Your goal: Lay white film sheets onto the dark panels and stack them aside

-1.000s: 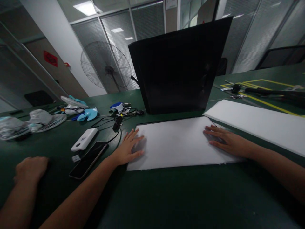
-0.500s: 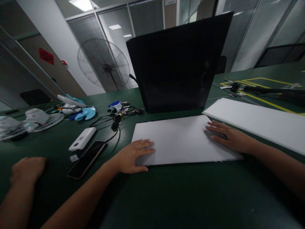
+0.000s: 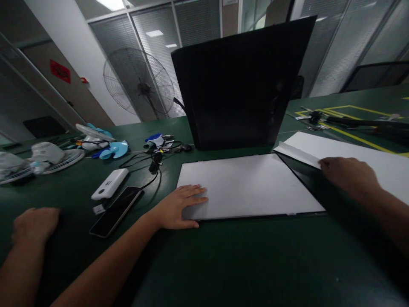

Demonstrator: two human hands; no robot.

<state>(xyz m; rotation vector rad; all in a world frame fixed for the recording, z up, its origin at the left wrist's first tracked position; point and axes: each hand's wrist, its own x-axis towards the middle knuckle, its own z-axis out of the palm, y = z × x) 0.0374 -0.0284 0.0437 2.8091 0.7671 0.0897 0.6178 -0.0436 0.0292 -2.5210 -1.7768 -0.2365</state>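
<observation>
A white rectangular panel with a thin dark rim (image 3: 239,183) lies flat on the green table. My left hand (image 3: 180,207) rests on its left end, fingers spread over the surface and thumb at the near edge. To the right of the panel, my right hand (image 3: 349,172) is closed on the near left edge of a white sheet (image 3: 361,160). That edge is tilted up, and a pale strip of its side shows left of the fingers. Whether the sheet is one layer or a stack I cannot tell. Upright behind the panel stands a large black screen (image 3: 239,94).
A co-worker's closed hand (image 3: 36,226) rests at the far left. Between us lie a phone (image 3: 116,212) and a white power bank (image 3: 110,184), with dark cables (image 3: 156,162) behind. Small white fans (image 3: 47,155) stand at the left; a black cable bundle (image 3: 358,122) lies far right.
My right hand has left the panel's right end, moved right and taken hold of the white sheet's edge, which has come up. My left hand has stayed on the panel.
</observation>
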